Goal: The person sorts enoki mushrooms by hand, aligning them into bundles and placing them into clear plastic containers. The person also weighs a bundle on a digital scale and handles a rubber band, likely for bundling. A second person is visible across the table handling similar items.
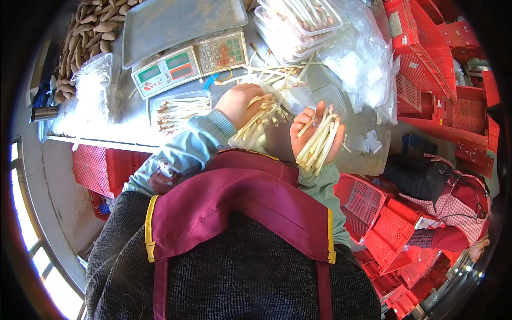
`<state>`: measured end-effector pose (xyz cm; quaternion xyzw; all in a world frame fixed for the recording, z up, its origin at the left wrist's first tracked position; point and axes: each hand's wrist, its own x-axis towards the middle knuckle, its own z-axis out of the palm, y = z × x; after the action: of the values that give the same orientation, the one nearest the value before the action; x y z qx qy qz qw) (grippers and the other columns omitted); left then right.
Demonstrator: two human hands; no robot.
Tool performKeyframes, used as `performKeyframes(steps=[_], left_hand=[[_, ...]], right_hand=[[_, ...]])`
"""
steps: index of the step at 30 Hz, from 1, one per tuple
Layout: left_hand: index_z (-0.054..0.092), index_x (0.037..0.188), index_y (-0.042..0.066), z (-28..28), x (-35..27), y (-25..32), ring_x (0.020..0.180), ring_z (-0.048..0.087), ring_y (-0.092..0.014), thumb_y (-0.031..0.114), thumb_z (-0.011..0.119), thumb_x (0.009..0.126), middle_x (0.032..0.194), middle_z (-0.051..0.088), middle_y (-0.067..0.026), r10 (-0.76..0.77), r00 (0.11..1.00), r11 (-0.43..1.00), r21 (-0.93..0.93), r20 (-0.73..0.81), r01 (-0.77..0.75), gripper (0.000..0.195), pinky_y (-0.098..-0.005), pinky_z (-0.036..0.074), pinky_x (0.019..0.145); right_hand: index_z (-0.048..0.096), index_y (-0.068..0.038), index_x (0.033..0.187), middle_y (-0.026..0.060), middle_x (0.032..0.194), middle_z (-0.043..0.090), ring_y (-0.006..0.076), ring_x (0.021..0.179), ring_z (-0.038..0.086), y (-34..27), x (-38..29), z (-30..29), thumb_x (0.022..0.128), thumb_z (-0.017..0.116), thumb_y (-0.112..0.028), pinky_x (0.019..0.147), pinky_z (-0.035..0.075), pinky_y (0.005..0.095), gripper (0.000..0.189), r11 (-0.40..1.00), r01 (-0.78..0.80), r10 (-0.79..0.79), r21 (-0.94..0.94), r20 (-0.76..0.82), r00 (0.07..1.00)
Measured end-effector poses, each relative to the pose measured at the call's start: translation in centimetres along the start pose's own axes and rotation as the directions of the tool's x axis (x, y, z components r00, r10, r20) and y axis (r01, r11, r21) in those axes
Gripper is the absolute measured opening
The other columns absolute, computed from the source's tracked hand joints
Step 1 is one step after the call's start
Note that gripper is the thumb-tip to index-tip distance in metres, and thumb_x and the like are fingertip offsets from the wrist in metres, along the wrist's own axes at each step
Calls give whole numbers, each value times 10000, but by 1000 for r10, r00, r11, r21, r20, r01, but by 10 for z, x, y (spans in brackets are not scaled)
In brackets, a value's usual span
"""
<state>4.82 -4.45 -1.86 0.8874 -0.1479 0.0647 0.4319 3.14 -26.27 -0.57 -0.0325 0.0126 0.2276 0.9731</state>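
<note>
My right hand [298,134] is palm up, its fingers curled around a bundle of pale, slender plant stalks [318,146]. Close to my body, my left hand [237,105] bends its fingers over another bunch of stalks [256,120], which lies above clear plastic at the table's near edge; the fingertips are partly hidden. To the left, a clear tray [207,96] holds a row of stalks with brownish tips. Beyond my hands spreads a loose pile of stalks [282,74]. Behind my right hand stands a clear plastic tray [336,98].
A weighing scale [170,72] with a metal pan stands at the back. Stacked filled trays [300,32] and plastic bags [360,60] are right of it, brown tubers [94,28] far left. Red crates [424,60] crowd the right side, where another person [452,204] is partly visible.
</note>
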Motion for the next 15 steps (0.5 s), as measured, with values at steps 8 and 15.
performKeyframes(steps=[8, 15], left_hand=[[613, 1023, 127, 50, 76, 15, 927, 585, -293, 76, 585, 759, 962, 598, -102, -33, 972, 969, 245, 233, -26, 270, -389, 485, 775], [624, 997, 103, 59, 91, 6, 854, 603, -257, 40, 582, 770, 922, 614, -89, -40, 962, 970, 241, 269, -27, 239, -346, 488, 722]], right_hand=[[513, -152, 1253, 103, 1106, 512, 238, 997, 481, -10, -6, 3, 857, 509, -509, 898, 395, 363, 534, 1000, 8, -8, 25, 15, 1000], [496, -155, 1270, 106, 1118, 517, 246, 1007, 482, -21, -17, 2, 865, 496, -503, 901, 404, 375, 533, 997, 70, -71, 46, 39, 997]])
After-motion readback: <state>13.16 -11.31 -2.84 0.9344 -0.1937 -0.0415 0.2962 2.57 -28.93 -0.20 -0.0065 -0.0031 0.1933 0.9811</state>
